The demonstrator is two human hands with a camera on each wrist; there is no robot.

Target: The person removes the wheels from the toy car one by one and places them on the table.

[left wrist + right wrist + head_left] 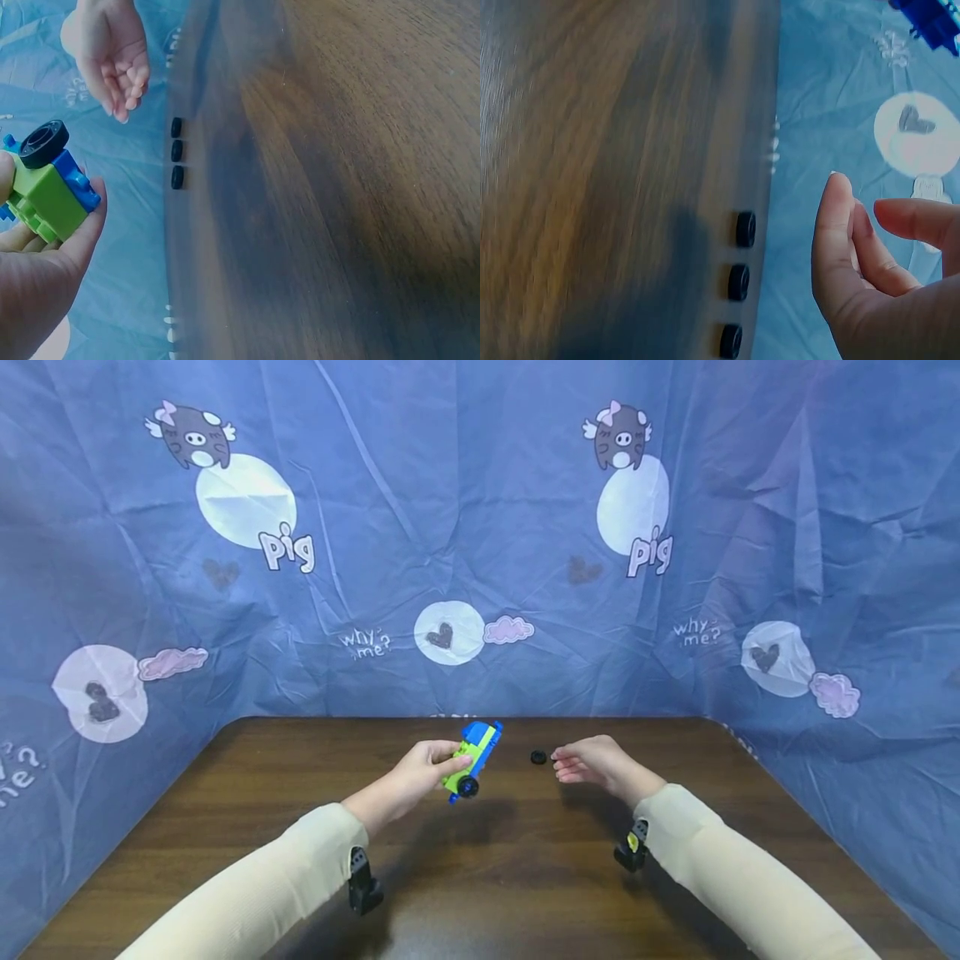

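Note:
My left hand (429, 770) grips a small green and blue toy car (472, 756) between thumb and fingers, holding it tilted above the table. A black wheel (43, 144) sits on the car's side that shows in the left wrist view. To the right, my right hand (596, 764) hovers with its fingers loosely bent and nothing between thumb and fingertips, as the right wrist view shows. A loose black wheel (538, 757) lies just left of those fingertips in the head view. Both wrist views show three wheels (739, 282) in a row; the right hand hides the others in the head view.
The brown wooden table (480, 877) has a far edge close behind the wheels. A blue cloth (510, 543) printed with pigs and hearts hangs around the back and sides. Black wrist cameras (363, 883) are strapped at both sleeves.

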